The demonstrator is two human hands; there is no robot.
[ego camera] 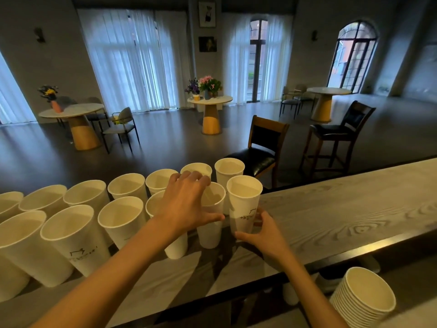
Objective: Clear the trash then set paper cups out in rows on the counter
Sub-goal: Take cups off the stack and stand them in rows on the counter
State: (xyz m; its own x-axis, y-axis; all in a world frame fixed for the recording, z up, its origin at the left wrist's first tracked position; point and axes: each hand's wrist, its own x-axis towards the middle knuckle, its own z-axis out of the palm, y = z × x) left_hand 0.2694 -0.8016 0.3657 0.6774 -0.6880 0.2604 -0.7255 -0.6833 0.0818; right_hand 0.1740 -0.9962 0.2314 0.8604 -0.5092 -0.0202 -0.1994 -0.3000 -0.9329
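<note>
Paper cups (118, 216) stand upright in two rows on the counter (343, 216), filling its left half. At the rows' right end, the right hand (262, 233) curls thumb and fingers round the base of the end cup (243, 202), which stands on the wood. The left hand (186, 204) lies spread over the neighbouring cup (211, 216), thumb against its wall, fingertips on its far rim, so it grips that cup. From the end cup toward 3 o'clock the counter runs bare to the frame edge. At 5 o'clock, below the counter's near edge, sits a stack of cups (364, 297). At 12 o'clock, beyond the far edge, stand two bar chairs (267, 147).
</note>
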